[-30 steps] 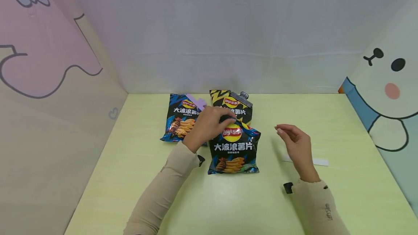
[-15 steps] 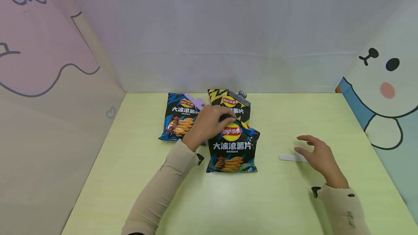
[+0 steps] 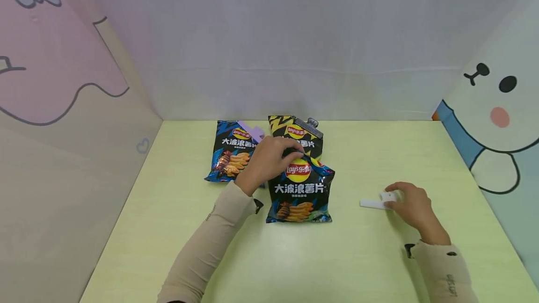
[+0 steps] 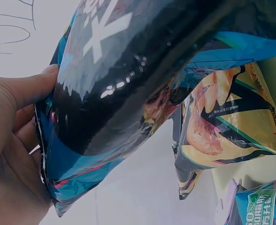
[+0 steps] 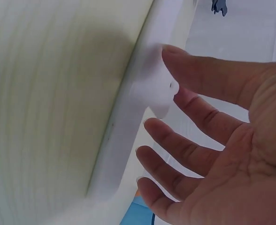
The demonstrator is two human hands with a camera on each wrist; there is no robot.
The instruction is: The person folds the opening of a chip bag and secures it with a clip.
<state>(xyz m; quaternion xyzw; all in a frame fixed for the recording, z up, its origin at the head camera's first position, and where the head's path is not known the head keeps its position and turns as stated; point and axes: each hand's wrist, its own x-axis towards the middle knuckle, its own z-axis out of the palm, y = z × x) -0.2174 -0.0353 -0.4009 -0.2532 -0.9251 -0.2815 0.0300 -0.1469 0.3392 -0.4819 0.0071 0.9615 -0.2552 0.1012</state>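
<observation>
My left hand (image 3: 269, 160) pinches the top edge of a black-and-blue bag of potato chips (image 3: 300, 195), its fold caught between thumb and fingers. In the left wrist view the thumb presses on the front of that bag (image 4: 114, 98). Over to the right, a long white bag clip (image 3: 371, 204) lies on the table. My right hand (image 3: 414, 207) has thumb and forefinger on either side of the clip's raised grip. From the right wrist view, the thumb and forefinger pinch this part of the clip (image 5: 112, 145), while the other fingers stay spread.
Behind the held bag lies a yellow-and-black chip bag (image 3: 294, 131) with a grey clip (image 3: 309, 128) across its top corner. Left of it is another blue-and-black chip bag (image 3: 230, 158) bearing a purple clip (image 3: 249, 130). A pale wall (image 3: 269, 50) backs the light table (image 3: 294, 265).
My right hand has moved right from beside the bag and down to the white clip, where its thumb and forefinger have closed on the raised grip. My left hand keeps its hold.
</observation>
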